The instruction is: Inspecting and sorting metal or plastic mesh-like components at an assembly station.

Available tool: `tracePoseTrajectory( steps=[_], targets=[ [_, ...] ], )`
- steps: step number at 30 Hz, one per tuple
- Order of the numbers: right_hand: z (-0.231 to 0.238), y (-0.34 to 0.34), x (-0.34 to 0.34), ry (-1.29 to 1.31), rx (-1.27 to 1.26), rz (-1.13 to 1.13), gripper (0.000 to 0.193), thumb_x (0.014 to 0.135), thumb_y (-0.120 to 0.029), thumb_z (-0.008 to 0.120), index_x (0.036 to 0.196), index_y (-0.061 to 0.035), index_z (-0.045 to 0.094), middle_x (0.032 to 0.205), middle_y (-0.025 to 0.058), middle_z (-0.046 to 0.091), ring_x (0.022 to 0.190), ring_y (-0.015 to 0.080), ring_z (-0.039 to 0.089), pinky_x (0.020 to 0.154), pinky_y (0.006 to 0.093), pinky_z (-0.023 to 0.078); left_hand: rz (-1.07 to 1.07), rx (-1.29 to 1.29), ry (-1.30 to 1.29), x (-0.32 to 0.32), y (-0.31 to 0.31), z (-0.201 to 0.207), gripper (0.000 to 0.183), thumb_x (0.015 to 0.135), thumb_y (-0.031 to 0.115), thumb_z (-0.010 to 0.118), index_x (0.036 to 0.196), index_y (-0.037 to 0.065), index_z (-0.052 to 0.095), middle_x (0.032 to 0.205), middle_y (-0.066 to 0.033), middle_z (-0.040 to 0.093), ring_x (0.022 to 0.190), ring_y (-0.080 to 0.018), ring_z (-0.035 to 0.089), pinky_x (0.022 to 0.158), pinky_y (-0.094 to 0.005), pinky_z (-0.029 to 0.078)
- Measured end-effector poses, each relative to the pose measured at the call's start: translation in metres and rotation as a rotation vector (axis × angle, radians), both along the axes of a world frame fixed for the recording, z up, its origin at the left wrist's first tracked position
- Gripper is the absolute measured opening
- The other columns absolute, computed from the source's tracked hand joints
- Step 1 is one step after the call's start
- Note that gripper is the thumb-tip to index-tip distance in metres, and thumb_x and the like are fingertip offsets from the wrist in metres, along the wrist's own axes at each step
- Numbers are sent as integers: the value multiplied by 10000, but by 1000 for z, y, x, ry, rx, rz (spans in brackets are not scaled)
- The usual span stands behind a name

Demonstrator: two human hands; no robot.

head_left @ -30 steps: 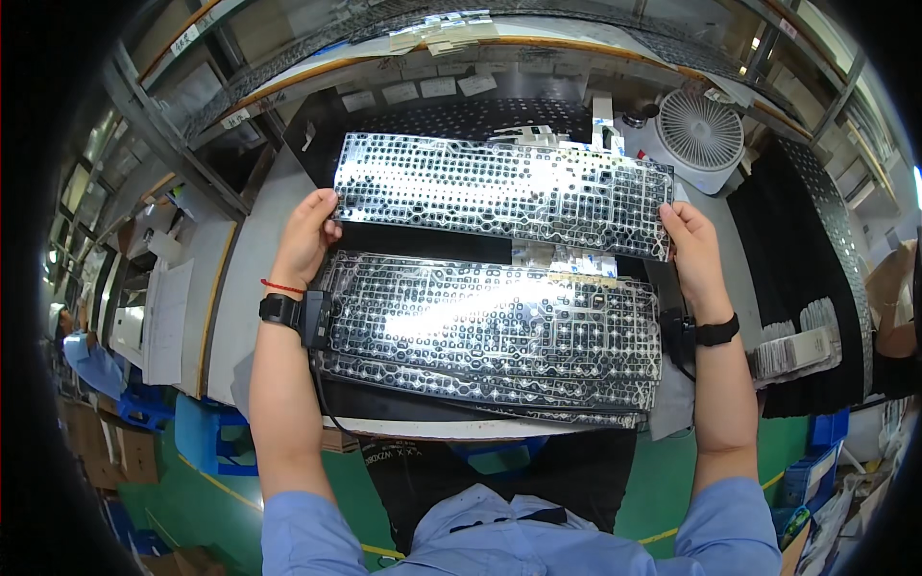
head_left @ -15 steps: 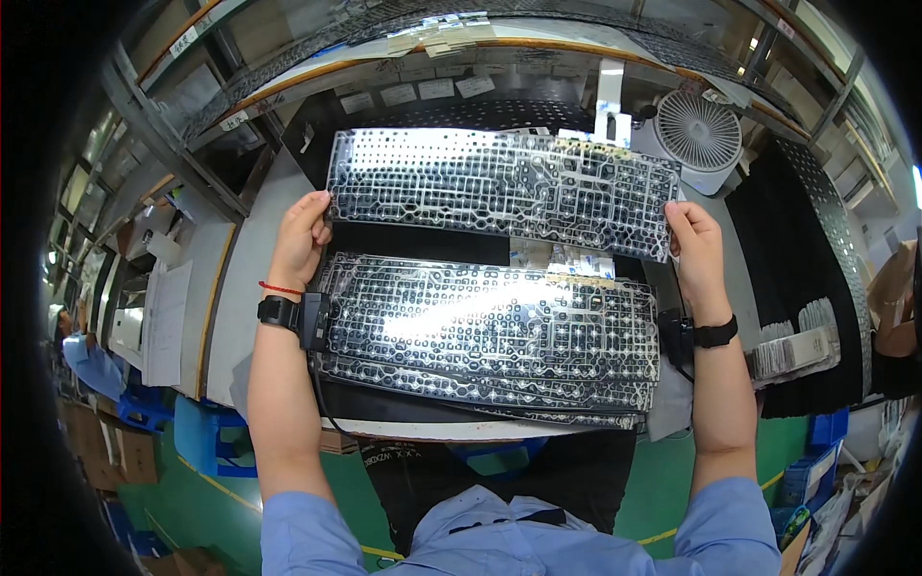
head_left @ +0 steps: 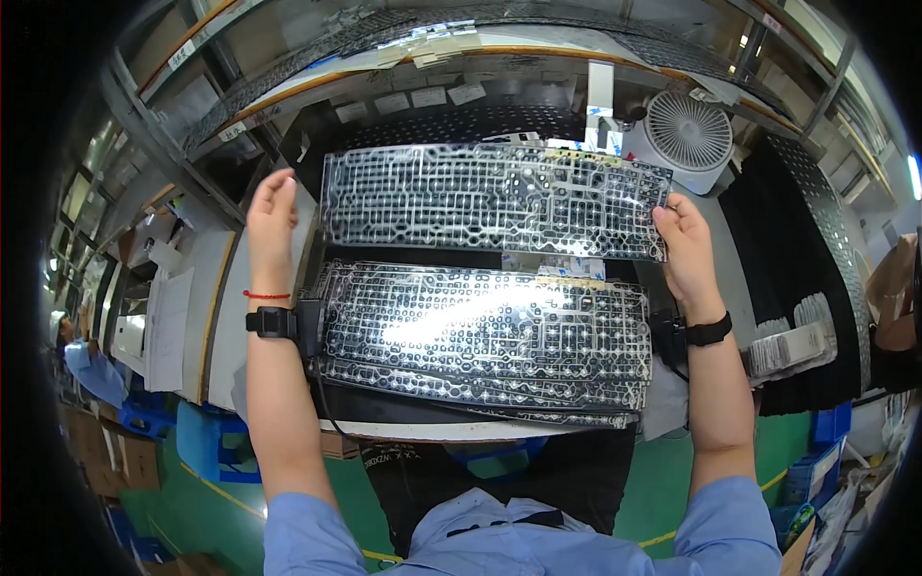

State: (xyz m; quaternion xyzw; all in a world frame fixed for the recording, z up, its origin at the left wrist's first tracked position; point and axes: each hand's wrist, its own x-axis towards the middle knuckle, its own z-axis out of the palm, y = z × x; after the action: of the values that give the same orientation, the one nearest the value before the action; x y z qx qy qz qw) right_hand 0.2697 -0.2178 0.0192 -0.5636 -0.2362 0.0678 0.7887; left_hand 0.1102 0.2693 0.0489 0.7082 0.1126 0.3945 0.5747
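A clear keyboard membrane sheet (head_left: 432, 197), covered in a printed circuit pattern, lies across the far part of the work surface. Its right edge is pinched between the thumb and fingers of my right hand (head_left: 684, 235). My left hand (head_left: 273, 206) is off the sheet, just beyond its left edge, with the fingers loosely apart and nothing in them. Nearer to me, a stack of similar membrane sheets (head_left: 480, 331) reflects a bright glare. Pale connector tails (head_left: 586, 268) stick up from the stack's far edge.
A white fan (head_left: 687, 134) stands at the back right. Bundled pale strips (head_left: 792, 348) rest on black material at the right. Overhead runs a shelf (head_left: 538, 40) with more sheets. Papers (head_left: 169, 326) lie on a side table at the left. A person in blue (head_left: 93, 370) is far left.
My left hand has let go of the far sheet's left edge and moved slightly up and left. The sheet has come down flatter, its right edge still in my right hand.
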Motion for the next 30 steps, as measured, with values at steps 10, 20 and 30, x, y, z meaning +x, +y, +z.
tracePoseTrajectory(
  steps=[10, 20, 30],
  targets=[
    [10, 2, -10, 27, 35, 62, 156, 1001, -55, 501, 1129, 25, 540, 1005, 92, 683, 854, 99, 650, 764, 236, 527, -230, 1282, 265, -32, -158, 71, 737, 574, 222, 889, 1262, 145, 635, 957, -68, 504, 912, -258, 488, 833, -379, 417],
    [16, -4, -13, 10, 40, 115, 155, 1006, -105, 509, 1128, -19, 554, 897, 30, 682, 643, 28, 591, 499, 179, 427, -173, 1481, 301, -43, -173, 63, 568, 698, 267, 826, 1227, 161, 649, 951, -38, 490, 919, -227, 473, 842, -372, 381],
    [14, -7, -10, 63, 22, 132, 161, 1009, -158, 518, 1115, -46, 567, 870, -4, 684, 631, 6, 582, 483, 158, 399, -155, 1519, 134, -60, -177, 59, 451, 678, 221, 825, 1101, 157, 681, 910, 0, 520, 869, -187, 504, 810, -368, 383]
  ],
)
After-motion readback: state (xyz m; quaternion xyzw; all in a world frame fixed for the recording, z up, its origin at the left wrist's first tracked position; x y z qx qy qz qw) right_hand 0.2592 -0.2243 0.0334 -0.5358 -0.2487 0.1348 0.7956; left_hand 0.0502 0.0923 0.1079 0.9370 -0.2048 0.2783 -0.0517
